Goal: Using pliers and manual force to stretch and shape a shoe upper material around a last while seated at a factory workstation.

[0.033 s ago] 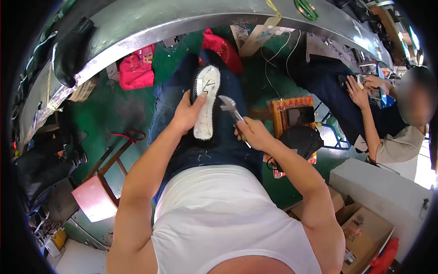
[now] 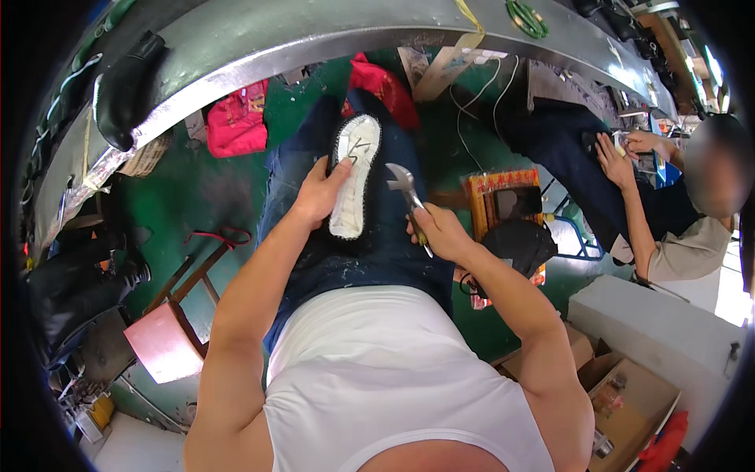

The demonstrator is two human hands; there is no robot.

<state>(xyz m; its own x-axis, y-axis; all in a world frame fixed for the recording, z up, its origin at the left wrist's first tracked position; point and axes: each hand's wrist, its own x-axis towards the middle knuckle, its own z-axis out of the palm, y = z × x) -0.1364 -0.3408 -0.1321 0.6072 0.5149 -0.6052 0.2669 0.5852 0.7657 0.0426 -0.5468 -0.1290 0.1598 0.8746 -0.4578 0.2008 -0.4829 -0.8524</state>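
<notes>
A shoe (image 2: 355, 193) lies sole side up above my lap, its pale bottom bordered by dark gathered upper and marked with dark pen strokes. My left hand (image 2: 318, 193) is closed on its left side, with the thumb lying over the pale bottom. To the right of the shoe, my right hand (image 2: 442, 232) grips a pair of metal lasting pliers (image 2: 403, 182) by the handles. Their head points up and a little left, apart from the shoe. Part of the handles is hidden by my fingers.
A metal workbench (image 2: 314, 43) curves across the far side, with a black boot (image 2: 122, 98) at its left. A pink-topped stool (image 2: 163, 338) stands left. Right of me are a black bag (image 2: 519, 244) and a co-worker's hands (image 2: 617, 161). An open cardboard box (image 2: 629, 401) sits lower right.
The pliers have shifted slightly right, a little farther from the shoe. The shoe has moved down very slightly in my left hand.
</notes>
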